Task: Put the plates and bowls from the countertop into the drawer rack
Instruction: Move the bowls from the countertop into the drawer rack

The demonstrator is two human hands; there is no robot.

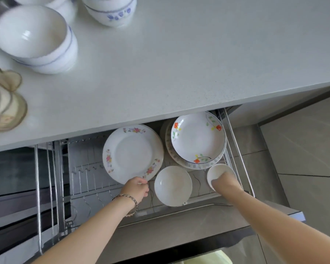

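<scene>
The wire drawer rack (51, 178) is pulled out below the countertop (179, 63). My left hand (136, 188) grips the near rim of a pink-flowered plate (131, 152) in the rack. My right hand (225, 182) holds a small white bowl (216, 171) at the rack's right front. A plain white bowl (172, 185) sits between the two hands. Behind it lies a stack of plates topped by an orange-flowered plate (197, 138). On the countertop stand stacked white bowls with blue lines (36, 39) and a blue-flowered bowl stack (111, 10).
Beige scalloped dishes (6, 103) lie at the countertop's left edge. The rack's left half shows bare wire prongs (84, 180). Tiled floor (303, 149) is at the right, and the drawer front (179, 223) runs below my arms.
</scene>
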